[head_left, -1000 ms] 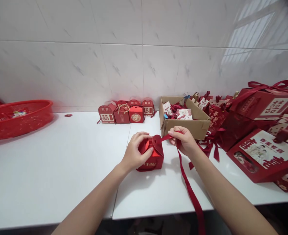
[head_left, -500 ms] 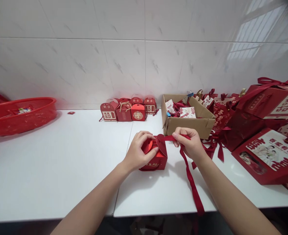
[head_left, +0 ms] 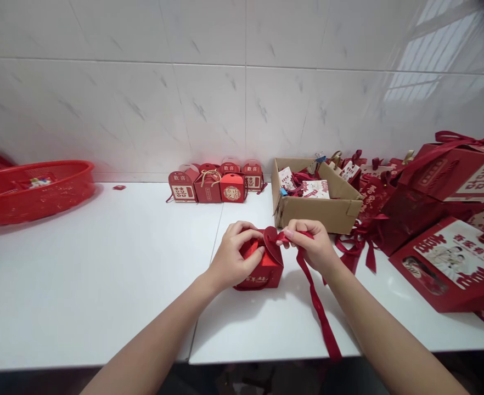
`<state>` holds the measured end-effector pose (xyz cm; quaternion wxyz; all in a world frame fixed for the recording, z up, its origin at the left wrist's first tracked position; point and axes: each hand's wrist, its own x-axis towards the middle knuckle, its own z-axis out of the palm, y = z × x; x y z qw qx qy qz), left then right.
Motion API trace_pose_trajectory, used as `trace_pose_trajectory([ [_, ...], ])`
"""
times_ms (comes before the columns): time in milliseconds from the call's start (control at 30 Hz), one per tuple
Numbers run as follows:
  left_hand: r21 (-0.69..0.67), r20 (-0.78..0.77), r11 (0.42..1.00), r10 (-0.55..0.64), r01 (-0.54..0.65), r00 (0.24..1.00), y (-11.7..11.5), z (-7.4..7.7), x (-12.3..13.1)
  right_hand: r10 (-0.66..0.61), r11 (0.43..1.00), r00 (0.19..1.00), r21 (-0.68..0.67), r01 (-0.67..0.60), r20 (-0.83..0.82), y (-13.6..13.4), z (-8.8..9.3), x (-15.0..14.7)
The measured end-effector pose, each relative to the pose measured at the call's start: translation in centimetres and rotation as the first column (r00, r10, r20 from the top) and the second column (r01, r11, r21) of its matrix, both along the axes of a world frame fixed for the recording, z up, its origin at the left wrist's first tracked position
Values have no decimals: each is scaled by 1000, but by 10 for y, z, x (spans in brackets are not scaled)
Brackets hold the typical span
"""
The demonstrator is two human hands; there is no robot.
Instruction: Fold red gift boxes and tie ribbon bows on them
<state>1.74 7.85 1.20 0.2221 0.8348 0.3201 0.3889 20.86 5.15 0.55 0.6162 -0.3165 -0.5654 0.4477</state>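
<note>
Matt red card box (head_left: 262, 266), satin ribbon (head_left: 318, 307), glossy marble-look tiles (head_left: 209, 104), smooth white table (head_left: 102, 274)

Left hand (head_left: 231, 258) grips the small red box (head_left: 262, 266) on the white bench (head_left: 102, 274), just before the cardboard box (head_left: 314, 211); right hand (head_left: 311, 247) pinches a dark red ribbon (head_left: 318, 307), apparently threaded through the box's top.

This is a small packing workspace for wedding gifts; whether it is a home or a shop cannot be told. A plain white desk (head_left: 102, 274) stands against a glossy marble-look tiled wall (head_left: 143, 99). On it are a row of small red favour boxes (head_left: 215, 185), a cardboard box (head_left: 320, 213) of tags and ribbons, larger red gift boxes (head_left: 456, 258) and a red plastic basket (head_left: 32, 195).
</note>
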Motion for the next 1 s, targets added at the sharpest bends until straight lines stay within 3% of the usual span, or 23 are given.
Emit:
trace_pose_trajectory([
  [233, -83, 22, 997, -8, 10, 1000, -1, -1, 2, 8, 999, 1000, 46, -8, 1, 1, -3, 0],
  [467, -129, 60, 992, 6, 2, 998, -1, -1, 3, -81, 994, 982, 90, 67, 171, -4, 1, -1],
  [633, -178, 77, 984, 26, -12, 997, 0, -2, 4, -75, 991, 978, 124, 52, 193, -6, 4, -1],
  [1000, -412, 342, 911, 145, 10, 928, 4, 4, 0, -197, 979, 913, 118, 164, 358, -2, 4, 4],
])
